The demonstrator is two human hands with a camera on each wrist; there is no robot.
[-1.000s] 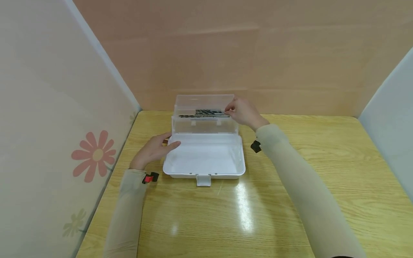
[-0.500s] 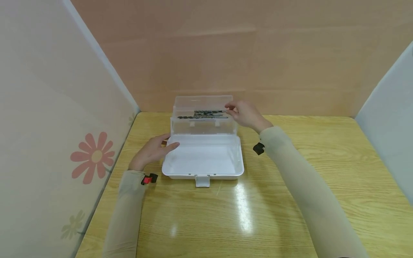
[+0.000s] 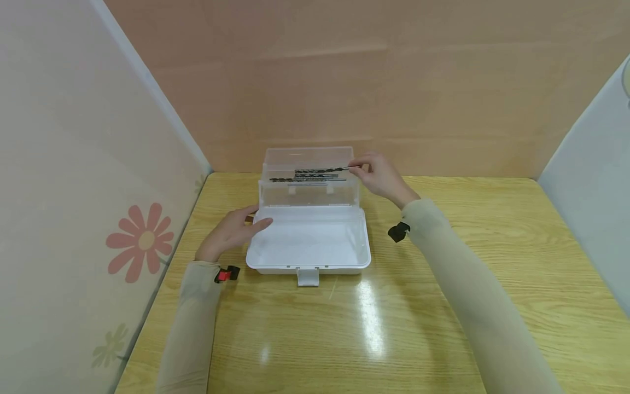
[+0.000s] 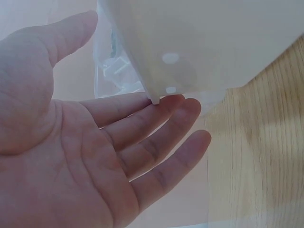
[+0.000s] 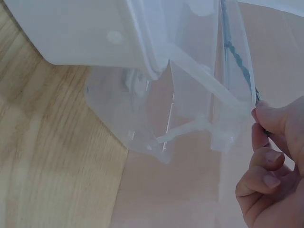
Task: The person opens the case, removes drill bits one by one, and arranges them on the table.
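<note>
A white tool box [image 3: 307,246] stands on the table with its clear lid raised and stepped translucent trays [image 3: 275,174] spread toward the back. Between thumb and fingertips, my right hand [image 3: 383,178] pinches the shank end of a dark twist drill bit [image 3: 331,170] at the upper tray's right edge. The bit slants up toward the hand, its fluted part still over the tray, as the right wrist view's drill bit [image 5: 240,64] also shows. Several other drill bits [image 3: 305,180] lie below it. My left hand [image 3: 231,232] rests at the box's left side, fingers extended and touching its edge.
The white latch [image 3: 308,277] hangs down at the box's front. A wooden table [image 3: 295,334] lies beneath, with a flower-printed panel [image 3: 59,191] on the left and a tan backdrop [image 3: 315,82] close behind the box.
My right hand has moved slightly right with the pinched drill bit, whose shank end has risen and shifted right away from the others. The left hand keeps its place at the box.
</note>
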